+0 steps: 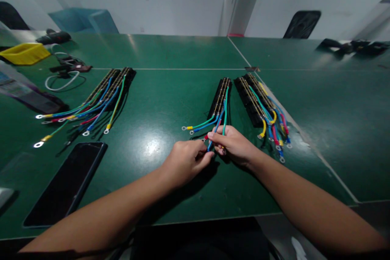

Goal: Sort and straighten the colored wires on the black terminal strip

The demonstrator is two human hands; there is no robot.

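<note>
In the head view, a black terminal block (219, 96) with brass-coloured strips lies in front of me. Green, blue and red wires run from its near end. My left hand (189, 160) pinches the end of a blue wire (209, 146). Close against it, my right hand (233, 144) is closed round the blue wire and a green wire (226, 109). The ends of these wires are partly hidden by my fingers. A green and a blue wire with ring terminals (188, 128) stick out to the left, free of both hands.
More wired terminal blocks lie right (251, 99) and left (112, 85) on the green table (158, 109). A smartphone (67, 185) rests at the front left. Behind it are a plastic bag (27, 87), a yellow bin (26, 53), a cable (62, 88) and a power drill (55, 37).
</note>
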